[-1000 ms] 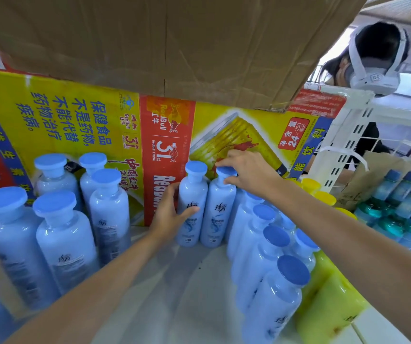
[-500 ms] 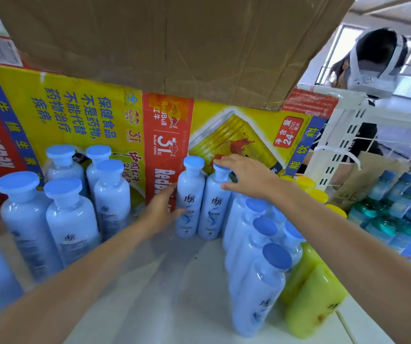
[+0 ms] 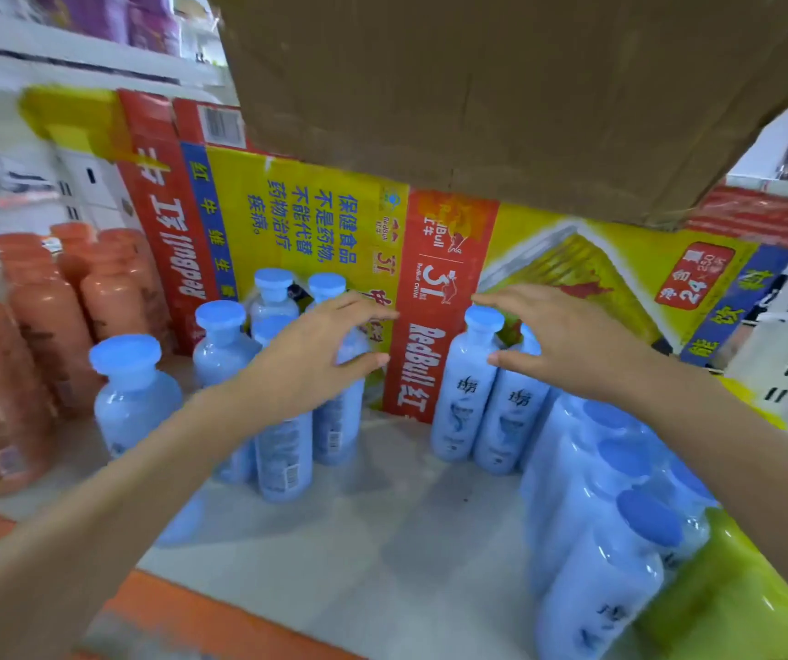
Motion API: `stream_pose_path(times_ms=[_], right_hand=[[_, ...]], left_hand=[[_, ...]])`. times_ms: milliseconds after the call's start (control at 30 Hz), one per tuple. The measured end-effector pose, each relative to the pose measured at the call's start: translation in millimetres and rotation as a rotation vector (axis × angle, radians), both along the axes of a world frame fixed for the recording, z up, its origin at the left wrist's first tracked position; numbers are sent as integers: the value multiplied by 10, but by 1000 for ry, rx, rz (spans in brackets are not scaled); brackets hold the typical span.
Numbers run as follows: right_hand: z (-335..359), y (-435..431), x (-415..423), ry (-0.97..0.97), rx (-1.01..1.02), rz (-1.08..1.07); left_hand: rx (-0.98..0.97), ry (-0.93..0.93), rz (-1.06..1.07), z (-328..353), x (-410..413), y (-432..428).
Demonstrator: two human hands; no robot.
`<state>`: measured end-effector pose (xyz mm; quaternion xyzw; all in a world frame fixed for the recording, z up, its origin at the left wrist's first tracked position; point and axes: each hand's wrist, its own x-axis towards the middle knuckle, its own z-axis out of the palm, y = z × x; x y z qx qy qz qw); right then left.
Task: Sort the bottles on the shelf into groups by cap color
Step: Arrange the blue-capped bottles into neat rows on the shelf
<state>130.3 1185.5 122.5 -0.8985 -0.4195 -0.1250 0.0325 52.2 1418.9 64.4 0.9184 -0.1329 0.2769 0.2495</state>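
Near edge: we note white shelf (image 3: 382,540); right-hand row of blue-capped bottles (image 3: 611,564) runs front to back. Yellow-green bottle (image 3: 725,597) just beside row, further right.

Mid shelf: left hand (image 3: 316,359) spread wide in front of left cluster of blue-capped bottles (image 3: 135,397); we see no grip. Right hand (image 3: 573,345) likewise spread, fingertips over cap in upright blue-capped pair (image 3: 463,397); contact we cannot confirm.

Far left: orange bottles (image 3: 40,326) grouped apart.

Rear: Red Bull carton (image 3: 297,221) behind bottles; brown cardboard box (image 3: 478,88) above.
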Motion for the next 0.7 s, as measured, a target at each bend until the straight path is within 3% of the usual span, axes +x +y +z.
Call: stream_pose_path(times_ms=[400, 700], right_hand=[[-23, 1312, -319, 48, -21, 268], [-304, 1923, -432, 128, -43, 141]], left_hand=[[151, 72, 138, 341, -774, 1145], [177, 231, -32, 211, -934, 1588]])
